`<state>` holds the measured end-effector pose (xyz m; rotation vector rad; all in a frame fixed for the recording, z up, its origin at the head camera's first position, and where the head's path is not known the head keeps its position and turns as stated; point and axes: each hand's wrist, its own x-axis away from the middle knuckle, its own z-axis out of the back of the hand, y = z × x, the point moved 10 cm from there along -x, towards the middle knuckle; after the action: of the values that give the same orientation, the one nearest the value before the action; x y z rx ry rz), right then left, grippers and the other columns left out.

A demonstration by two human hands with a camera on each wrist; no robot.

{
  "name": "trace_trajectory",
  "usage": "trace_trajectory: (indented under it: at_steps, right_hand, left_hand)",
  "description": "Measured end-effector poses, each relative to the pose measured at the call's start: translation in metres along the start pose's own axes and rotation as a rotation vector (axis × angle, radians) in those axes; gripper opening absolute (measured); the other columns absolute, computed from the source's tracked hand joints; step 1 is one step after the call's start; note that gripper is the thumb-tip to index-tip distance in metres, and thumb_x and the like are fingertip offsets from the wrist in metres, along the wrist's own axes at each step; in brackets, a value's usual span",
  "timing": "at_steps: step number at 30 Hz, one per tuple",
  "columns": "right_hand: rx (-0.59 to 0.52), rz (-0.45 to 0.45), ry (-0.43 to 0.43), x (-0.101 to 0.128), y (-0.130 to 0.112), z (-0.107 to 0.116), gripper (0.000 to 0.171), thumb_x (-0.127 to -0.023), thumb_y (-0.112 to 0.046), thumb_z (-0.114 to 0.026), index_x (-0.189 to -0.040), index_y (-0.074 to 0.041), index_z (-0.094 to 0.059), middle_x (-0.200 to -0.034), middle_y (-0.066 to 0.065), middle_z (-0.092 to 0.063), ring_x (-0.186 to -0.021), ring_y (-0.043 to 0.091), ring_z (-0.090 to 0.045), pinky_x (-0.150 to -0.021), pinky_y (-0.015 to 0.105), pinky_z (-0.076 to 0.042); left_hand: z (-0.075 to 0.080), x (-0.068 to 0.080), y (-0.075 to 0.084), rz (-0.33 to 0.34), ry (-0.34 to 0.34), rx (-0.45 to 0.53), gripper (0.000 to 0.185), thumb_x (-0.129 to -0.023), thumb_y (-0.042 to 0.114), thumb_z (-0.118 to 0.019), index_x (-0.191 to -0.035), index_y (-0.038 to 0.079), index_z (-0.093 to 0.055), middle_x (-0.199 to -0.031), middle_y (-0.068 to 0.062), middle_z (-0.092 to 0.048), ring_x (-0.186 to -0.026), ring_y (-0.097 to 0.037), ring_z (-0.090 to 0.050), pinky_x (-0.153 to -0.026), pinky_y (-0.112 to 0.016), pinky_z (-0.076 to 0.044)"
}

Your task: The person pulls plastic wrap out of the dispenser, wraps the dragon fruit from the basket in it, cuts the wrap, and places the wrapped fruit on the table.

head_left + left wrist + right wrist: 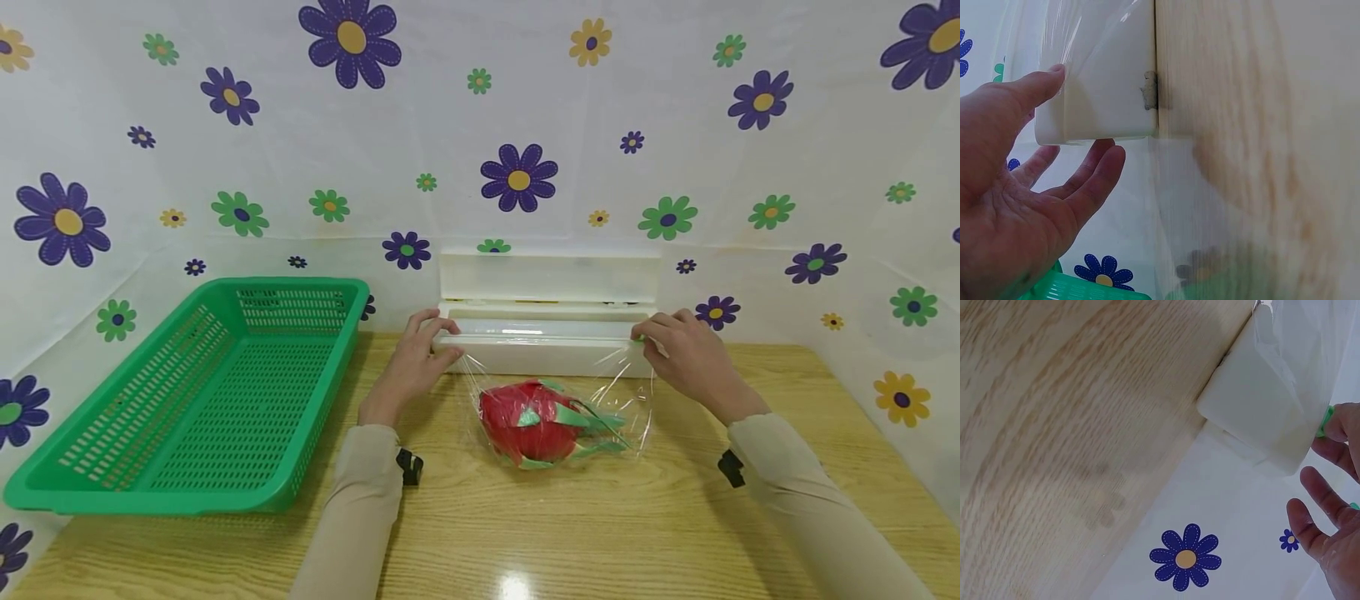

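Note:
A white cling film dispenser box (540, 360) stands with its lid (547, 277) raised and a film roll (517, 327) inside. Clear cling film (637, 417) runs from its front edge down over a red dragon fruit (528, 423) with green scales, lying on the table. My left hand (414, 358) holds the box's left end; in the left wrist view, the thumb (1047, 87) lies on the film-covered edge and the other fingers are around the end. At the opposite end my right hand (692, 357) pinches a small green slide cutter (1324, 422) between thumb and forefinger.
A green plastic basket (300, 467) stands on the left of the wooden table (480, 533). Behind the box hangs a white cloth (450, 125) with printed flowers, which also lines both sides.

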<state>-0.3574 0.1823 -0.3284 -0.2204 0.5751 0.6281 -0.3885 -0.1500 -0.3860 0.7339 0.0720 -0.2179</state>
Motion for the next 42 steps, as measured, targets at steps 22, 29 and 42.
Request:
trace_trajectory:
  at_steps: [22, 29, 42]
  right_hand:
    - [0.002, -0.017, 0.009, 0.0029, 0.0035, 0.0023, 0.016, -0.087, 0.003, -0.069, -0.095, -0.009, -0.075, -0.094, 0.008, -0.077, -0.081, 0.033, -0.062, -0.062, 0.043, -0.053]
    - [-0.003, -0.013, 0.025, 0.0039, 0.003, 0.0046, 0.016, -0.086, 0.004, -0.07, -0.095, -0.008, -0.075, -0.094, 0.009, -0.077, -0.079, 0.032, -0.061, -0.063, 0.042, -0.052]
    - [0.013, -0.032, 0.0, 0.0044, 0.0048, 0.0037, 0.016, -0.086, 0.003, -0.07, -0.096, -0.009, -0.076, -0.095, 0.008, -0.077, -0.082, 0.032, -0.061, -0.064, 0.044, -0.053]
  left_hand:
    - [-0.001, -0.0002, -0.002, 0.004, 0.0, 0.014, 0.027, -0.103, 0.029, -0.062, -0.127, 0.018, -0.057, -0.166, -0.013, -0.022, -0.149, -0.044, -0.035, -0.121, -0.062, -0.031]
    - [-0.0014, -0.0002, -0.0022, 0.002, -0.001, 0.012, 0.027, -0.103, 0.029, -0.061, -0.127, 0.018, -0.056, -0.166, -0.013, -0.022, -0.149, -0.044, -0.035, -0.122, -0.061, -0.031]
    - [-0.0014, 0.0, -0.0037, 0.0, -0.003, 0.016, 0.027, -0.103, 0.032, -0.062, -0.127, 0.02, -0.057, -0.167, -0.011, -0.022, -0.147, -0.045, -0.038, -0.119, -0.063, -0.034]
